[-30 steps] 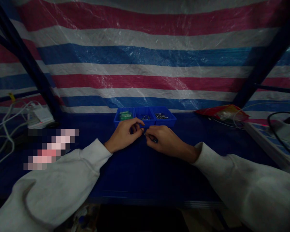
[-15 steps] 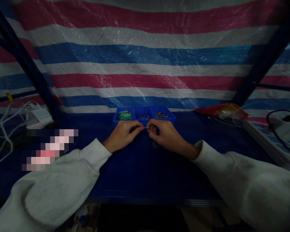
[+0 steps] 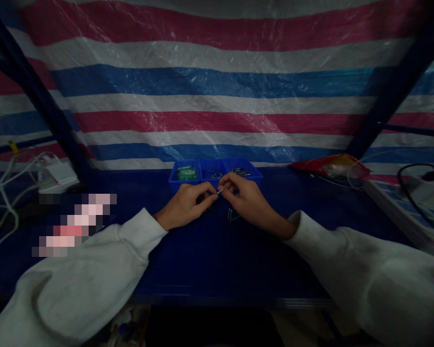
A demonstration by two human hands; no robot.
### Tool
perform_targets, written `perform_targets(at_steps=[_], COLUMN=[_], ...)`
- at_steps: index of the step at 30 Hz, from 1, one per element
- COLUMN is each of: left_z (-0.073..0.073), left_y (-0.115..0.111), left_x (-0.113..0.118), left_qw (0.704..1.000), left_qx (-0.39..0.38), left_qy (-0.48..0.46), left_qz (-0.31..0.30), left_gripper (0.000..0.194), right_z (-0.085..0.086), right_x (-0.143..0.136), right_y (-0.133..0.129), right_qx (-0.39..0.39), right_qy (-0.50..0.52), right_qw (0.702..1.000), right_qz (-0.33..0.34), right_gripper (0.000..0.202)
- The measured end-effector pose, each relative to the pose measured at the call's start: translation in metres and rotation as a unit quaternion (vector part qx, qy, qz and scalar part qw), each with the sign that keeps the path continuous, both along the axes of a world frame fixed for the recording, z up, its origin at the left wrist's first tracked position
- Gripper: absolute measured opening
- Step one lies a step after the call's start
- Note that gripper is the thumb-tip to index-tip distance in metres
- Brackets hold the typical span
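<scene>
Striped plastic sheet (image 3: 217, 82) hung behind; dark light. Blue table (image 3: 210, 260), three-compartment blue tray (image 3: 200, 171) at its far side. In the tray: green pieces (image 3: 187, 172) in the left compartment, thin metal pieces in the middle (image 3: 216, 174) and right ones.

Slim bright piece (image 3: 220, 191) on the wearer's side of the tray, roughly before its middle compartment. Long axis aslant: right end tipped toward the tray, left end away from it. Left hand (image 3: 183, 206) pinches the left end, thumb against fingers; right hand (image 3: 249, 200) has the other end between thumb and forefinger. Neither hand nearer: fingertips almost meet along the piece. What its ends carry, too small to tell.

Loose pins (image 3: 230, 215) on the table, farther from the tray than the piece, just beside the right hand.
</scene>
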State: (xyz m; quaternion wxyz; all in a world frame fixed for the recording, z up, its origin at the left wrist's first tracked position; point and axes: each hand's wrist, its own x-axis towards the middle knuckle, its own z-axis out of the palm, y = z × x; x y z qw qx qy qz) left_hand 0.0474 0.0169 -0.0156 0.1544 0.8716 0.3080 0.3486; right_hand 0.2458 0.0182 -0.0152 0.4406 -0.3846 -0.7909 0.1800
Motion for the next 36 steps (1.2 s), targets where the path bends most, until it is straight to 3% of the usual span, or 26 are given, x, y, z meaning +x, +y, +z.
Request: perform_targets(at_steps=[10,15,20,23,30,36], left_z=[0.0,0.002,-0.002,-0.004,-0.001,-0.001], left_y=[0.0,0.003,0.008,0.01,0.008,0.007], left_x=[0.001,-0.001,-0.005,-0.006,-0.008,-0.007], left_qw=[1.0,0.999,0.993,0.989,0.983,0.979], left_qx=[-0.024,0.047,0.102,0.127,0.153,0.174], left_qy=[0.0,0.022,0.045,0.062,0.087,0.069], left_qz=[-0.003,0.016,0.032,0.04,0.051,0.082], left_gripper=[0.02,0.015,0.015,0.014,0.007,0.003], right_z=[0.002,0.005,0.003,0.002,0.003,0.0], right_x=[-0.003,-0.003,-0.001,-0.001,-0.001,0.001], right_y=[-0.003,-0.006,-0.004,-0.004,-0.007,-0.006], right_qx=[-0.058,-0.119,-0.132,-0.108,0.037,0.045], right_qy=[0.04,0.039,0.041,0.011,-0.095,-0.146], right_qw=[0.997,0.99,0.987,0.992,0.995,0.988], right_qz=[0.032,0.067,0.077,0.065,0.009,0.018], right_gripper=[0.009,0.027,0.029,0.023,0.01,0.011])
